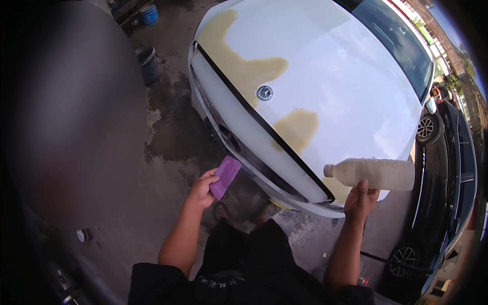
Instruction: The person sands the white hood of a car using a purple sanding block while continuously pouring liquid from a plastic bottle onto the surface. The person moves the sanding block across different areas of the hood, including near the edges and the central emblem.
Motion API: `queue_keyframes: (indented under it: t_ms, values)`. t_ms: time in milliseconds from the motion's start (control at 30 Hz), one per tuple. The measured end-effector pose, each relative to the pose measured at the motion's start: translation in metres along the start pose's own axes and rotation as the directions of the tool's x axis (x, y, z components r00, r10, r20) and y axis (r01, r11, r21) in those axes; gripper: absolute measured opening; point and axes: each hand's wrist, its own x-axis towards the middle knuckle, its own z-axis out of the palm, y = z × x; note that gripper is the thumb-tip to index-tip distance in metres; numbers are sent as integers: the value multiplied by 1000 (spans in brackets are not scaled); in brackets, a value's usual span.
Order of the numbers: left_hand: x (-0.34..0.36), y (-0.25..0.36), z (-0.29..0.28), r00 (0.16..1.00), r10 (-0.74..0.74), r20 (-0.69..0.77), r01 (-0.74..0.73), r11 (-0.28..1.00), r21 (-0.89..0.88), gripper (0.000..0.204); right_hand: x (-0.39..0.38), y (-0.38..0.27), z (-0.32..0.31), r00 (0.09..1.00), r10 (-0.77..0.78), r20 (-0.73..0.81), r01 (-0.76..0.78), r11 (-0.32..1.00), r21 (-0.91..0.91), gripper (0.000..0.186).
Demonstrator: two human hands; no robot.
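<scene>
My left hand (203,188) grips a flat purple rectangular pad (226,175) in front of the white car's bumper (259,180). My right hand (360,201) holds a cloudy plastic bottle (386,174) on its side, neck to the left, in front of the bonnet's near right corner. The white bonnet (351,91) carries yellowish patches (297,127) along its front edge and a round badge (265,93) near the middle. A long dark strip runs along that edge above the pale grille area.
A dark car (452,198) is on the right. A grey bucket (148,68) and a blue pail (149,13) stand at upper left. A small container (84,235) lies on the concrete floor (127,213). A large blurred area hides much of the left side.
</scene>
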Motion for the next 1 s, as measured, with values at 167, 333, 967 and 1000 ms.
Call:
queue_keyframes:
  t_ms: [167, 333, 967, 1000]
  values:
    - [-32, -1, -28, 984, 97, -147, -104, 994, -39, 23, -11, -7, 28, 1000, 22, 18, -22, 1000, 12, 58]
    - [-36, -2, -32, 972, 197, -128, -174, 971, 166, 27, -15, -16, 35, 998, 16, 57, -14, 999, -46, 56]
    - [-12, -202, 116, 832, 521, -189, -473, 845, 250, 28, 9, -16, -111, 947, 127, 295, -107, 991, -83, 73]
    - [-5, -216, 124, 821, 539, -190, -488, 834, 256, 27, 11, -14, -111, 930, 154, 334, -130, 987, -91, 74]
